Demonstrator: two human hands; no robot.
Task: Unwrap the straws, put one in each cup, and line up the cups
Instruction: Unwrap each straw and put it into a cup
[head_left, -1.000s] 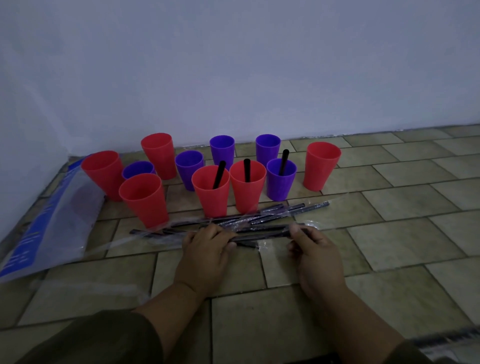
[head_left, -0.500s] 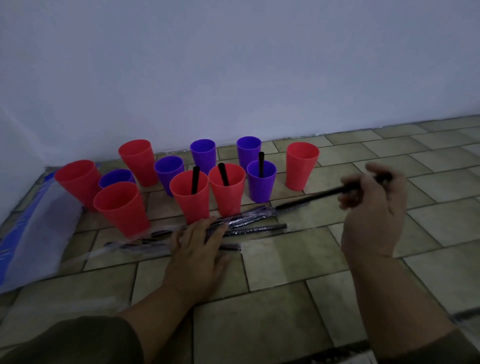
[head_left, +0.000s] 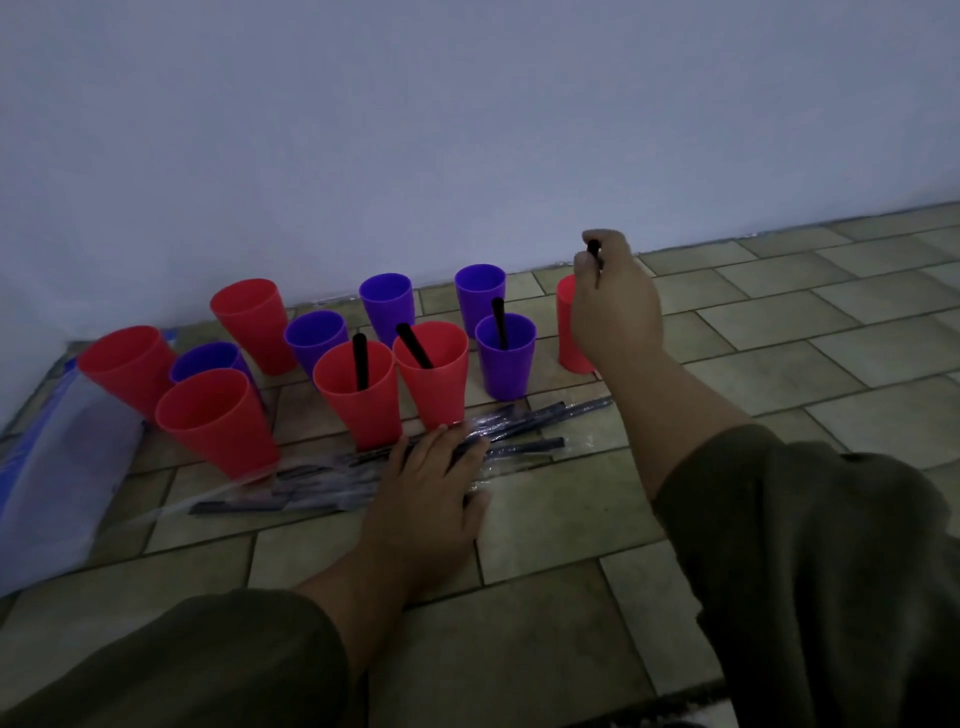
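Dim indoor room, likely in a home, though which room is unclear. A floor (head_left: 779, 332) of beige rectangular tiles meets a plain pale painted wall (head_left: 467, 130); red and purple plastic cups (head_left: 218, 421) stand directly on the tiles.

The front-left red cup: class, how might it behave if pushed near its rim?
The red cup is empty and looks plastic, so probably light. Its base is narrower than its rim, so it would likely tip. Tipped, it may roll in a curve.

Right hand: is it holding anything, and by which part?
The right hand pinches a thin black straw near its upper end; the rest is hidden behind the hand.
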